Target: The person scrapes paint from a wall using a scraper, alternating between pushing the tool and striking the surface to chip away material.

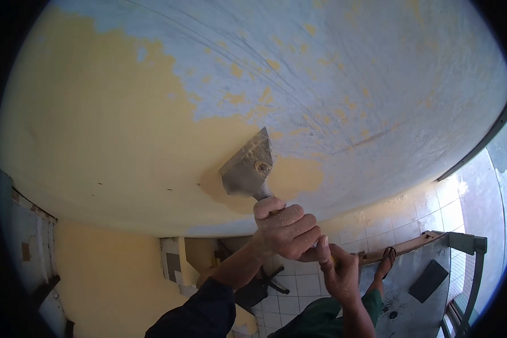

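Note:
A wide metal scraper (247, 168) lies with its blade against the wall (124, 124), near the border between yellow paint and a bare grey-blue area. My left hand (287, 228) is wrapped round the scraper's handle just below the blade. Lower and to the right, my right hand (342, 273) is closed round the handle's lower end, where a bit of yellow shows between the fingers. The two hands touch or nearly touch. Pale dust covers the fingers.
Below is a white tiled floor (304, 287). At the lower right, a sandalled foot (387, 262) stands on a grey platform (403, 293) with a dark rectangular piece (428, 281). A dark chair (253, 293) is behind my left arm. Metal posts (473, 281) stand far right.

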The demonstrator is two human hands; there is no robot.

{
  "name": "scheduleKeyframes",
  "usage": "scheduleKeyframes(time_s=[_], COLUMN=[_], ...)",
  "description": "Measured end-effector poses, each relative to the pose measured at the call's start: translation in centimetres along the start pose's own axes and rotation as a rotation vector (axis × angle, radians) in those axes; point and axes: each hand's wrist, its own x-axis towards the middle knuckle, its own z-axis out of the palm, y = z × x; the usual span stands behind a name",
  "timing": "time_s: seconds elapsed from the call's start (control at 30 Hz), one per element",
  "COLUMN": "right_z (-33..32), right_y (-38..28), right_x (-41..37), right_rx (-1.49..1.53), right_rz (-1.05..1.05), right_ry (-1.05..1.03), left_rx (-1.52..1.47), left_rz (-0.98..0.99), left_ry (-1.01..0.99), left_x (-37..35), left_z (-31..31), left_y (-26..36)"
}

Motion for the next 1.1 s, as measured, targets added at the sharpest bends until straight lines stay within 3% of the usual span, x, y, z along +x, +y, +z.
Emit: scheduleKeyframes(time_s=[0.17, 0.37, 0.5, 0.57, 0.6, 0.77, 1.1], right_z=[1.6, 1.6, 1.6, 1.6, 1.5, 1.3, 0.9], right_y=[-2.2, -8.7, -3.6, -1.5, -0.7, 0.4, -8.8], right_x=[0.1, 1.0, -2.6, -4.2, -4.3, -3.0, 0.9], right_rx=[0.049, 0.011, 0.041, 0.098, 0.091, 0.145, 0.026], right_rz=[-0.063, -0.214, -0.2, 0.014, 0.016, 0.054, -0.195], right_ry=[0.025, 0.018, 0.046, 0.092, 0.095, 0.073, 0.065], left_rx=[-0.018, 0.207, -0.02, -0.057, -0.099, -0.113, 0.085], left_rz=[0.04, 0.093, 0.087, 0.077, 0.075, 0.064, 0.108], left_ry=[0.031, 0.168, 0.018, -0.037, -0.097, -0.049, 0.1], left_x=[1.9, 6.0, 3.3, 1.8, 1.4, 1.0, 7.7], left_z=[-2.5, -7.2, -4.8, -3.1, -2.3, -0.5, -6.6], left_y=[-1.5, -3.6, 0.1, 1.4, 1.6, 1.0, -2.8])
